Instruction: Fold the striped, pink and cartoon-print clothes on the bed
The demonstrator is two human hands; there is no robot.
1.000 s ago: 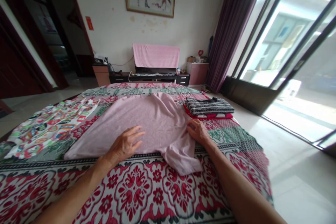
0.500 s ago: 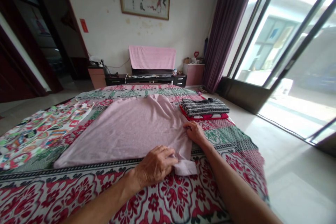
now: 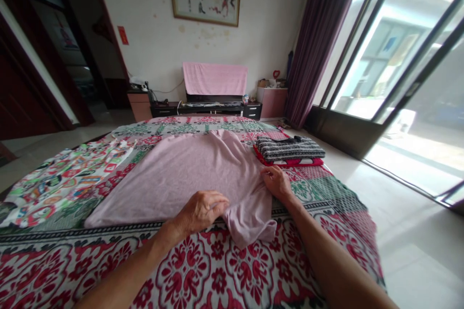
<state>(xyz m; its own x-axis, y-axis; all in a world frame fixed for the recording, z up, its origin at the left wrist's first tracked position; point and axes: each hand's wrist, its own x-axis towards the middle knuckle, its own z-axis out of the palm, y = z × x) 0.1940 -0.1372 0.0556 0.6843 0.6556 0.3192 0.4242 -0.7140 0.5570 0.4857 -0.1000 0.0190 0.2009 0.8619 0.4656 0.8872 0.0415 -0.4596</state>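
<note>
A pale pink shirt lies spread on a patterned bedspread, its body reaching left and a rumpled sleeve pointing toward me. My left hand is at the near edge, where sleeve meets body, with thumb and fingers pinched on the cloth. At the right end of the shirt, my right hand grips the edge near the shoulder between thumb and bent fingers. Soft creases run through the fabric between the two hands.
A folded black-and-white knitted garment rests on a red folded cloth just beyond my right hand. Colourful printed clothing lies at left. The red, green and white bedspread covers the surface. A pink cloth drapes the television behind.
My left hand has moved left and slightly away from me, off the sleeve's end. The sleeve, bunched and folded before, now lies looser and wider. My right hand keeps its hold.
</note>
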